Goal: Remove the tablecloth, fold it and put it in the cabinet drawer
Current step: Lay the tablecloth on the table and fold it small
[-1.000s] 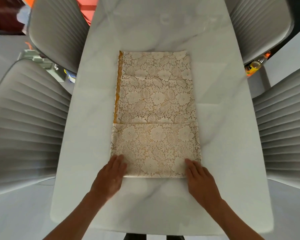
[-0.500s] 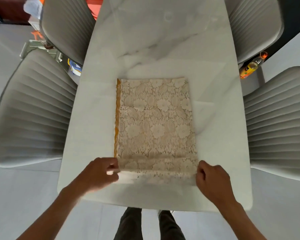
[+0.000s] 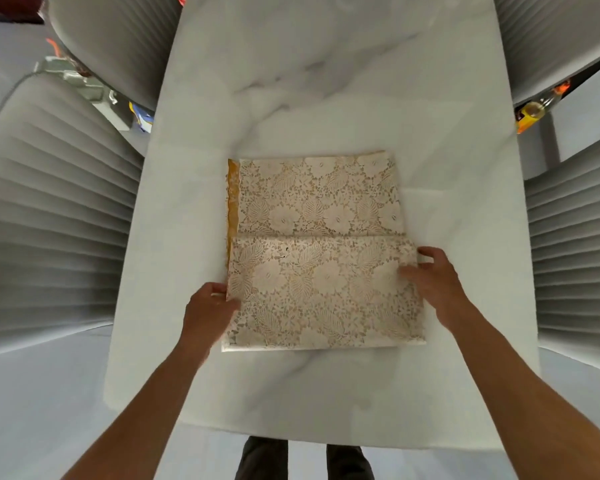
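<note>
Two hands meet the folded tablecloth where it lies flat on the white marbled desk, roughly in the middle of the width and toward our near end. We see the cloth as a cream lace rectangle with a flower and leaf pattern, and a narrow strip of orange-yellow underlayer shows along its left edge. A crosswise line runs across it about halfway up: the near half is a layer doubled over on top of the far half, and its free edge sits along that line.

Our left hand is at the left side of the near layer, fingers curled and closed on the cloth's edge, with the thumb on top of the lace. Our right hand is at the right side near the upper corner of that layer; its fingers are bent around the edge, thumb lying on the lace, so it too has hold of the cloth. Both forearms reach in from the bottom of the view, bare.

Four grey ribbed chairs stand around the desk, two on each side; the near left chair and the near right chair are pushed close to the desk's edges. A bottle with an orange label shows between the chairs at the right. Below the near desk edge we see dark trouser legs.
</note>
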The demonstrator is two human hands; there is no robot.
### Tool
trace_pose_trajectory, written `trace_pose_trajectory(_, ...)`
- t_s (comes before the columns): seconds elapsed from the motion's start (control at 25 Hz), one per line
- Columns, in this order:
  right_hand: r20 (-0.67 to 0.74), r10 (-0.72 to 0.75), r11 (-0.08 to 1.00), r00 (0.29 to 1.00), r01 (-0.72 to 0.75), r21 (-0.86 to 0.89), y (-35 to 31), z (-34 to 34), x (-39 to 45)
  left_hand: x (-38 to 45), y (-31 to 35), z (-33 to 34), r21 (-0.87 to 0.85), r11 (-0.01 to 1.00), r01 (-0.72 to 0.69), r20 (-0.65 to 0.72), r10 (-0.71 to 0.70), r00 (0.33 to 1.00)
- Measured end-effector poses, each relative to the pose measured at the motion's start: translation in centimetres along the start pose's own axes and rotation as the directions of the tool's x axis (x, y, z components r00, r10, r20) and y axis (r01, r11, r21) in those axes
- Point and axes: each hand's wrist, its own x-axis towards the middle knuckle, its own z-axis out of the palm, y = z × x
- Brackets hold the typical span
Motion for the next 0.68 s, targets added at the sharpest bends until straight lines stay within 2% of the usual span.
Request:
trace_pose_trajectory(0.08,0.019,-0.073,0.989,0.997,0.075,-0.124,0.7,-0.1,-0.4,-1.5,-2.0,-0.1,0.049,0.998,-0.029,-0.062,0.032,0.998)
trace_pose_trajectory(0.24,-0.001,-0.247,0.932,0.969,0.237,-0.273,1.1,1.2,-1.0,-3.7,-4.0,0.3,0.015,0.998,-0.056,-0.089,0.057,0.994)
trace_pose_trajectory(0.36,-0.122,-0.266,0.914,0.956,0.21,-0.347,1.8,1.6,-2.1,-4.0,-3.5,0.8,0.124,0.986,-0.116,-0.159,0.135,0.978)
trace_pose_trajectory(0.4,-0.157,-0.339,0.839,0.928,0.222,-0.497,2.2,1.9,-3.0,-4.3,-3.3,1.0,0.207,0.966,-0.158,-0.21,0.202,0.957)
trace_pose_trajectory(0.44,-0.121,-0.468,0.689,0.875,0.275,-0.67,2.8,2.4,-4.1,-4.8,-3.3,1.2,0.355,0.905,-0.234,-0.24,0.33,0.913)
trace_pose_trajectory(0.48,0.013,-0.594,0.512,0.804,0.391,-0.765,3.8,3.0,-5.4,-5.5,-3.4,1.4,0.532,0.778,-0.333,-0.175,0.486,0.856)
trace_pose_trajectory(0.52,0.203,-0.668,0.35,0.716,0.542,-0.764,5.1,3.3,-6.6,-6.3,-3.9,1.7,0.662,0.6,-0.448,-0.012,0.607,0.795)
trace_pose_trajectory(0.56,0.378,-0.674,0.211,0.635,0.655,-0.725,6.5,3.2,-7.7,-7.2,-4.6,2.0,0.706,0.436,-0.558,0.18,0.652,0.737)
trace_pose_trajectory(0.6,0.487,-0.641,0.118,0.593,0.703,-0.701,7.9,2.7,-8.3,-8.0,-5.3,2.1,0.702,0.324,-0.634,0.329,0.642,0.692)
trace_pose_trajectory(0.64,0.534,-0.603,0.066,0.593,0.704,-0.707,9.0,1.9,-8.5,-8.3,-5.9,2.0,0.7,0.268,-0.662,0.403,0.618,0.675)
trace_pose_trajectory(0.68,0.533,-0.592,0.044,0.605,0.684,-0.728,9.7,1.2,-8.3,-8.1,-6.2,1.9,0.717,0.244,-0.653,0.414,0.604,0.681)
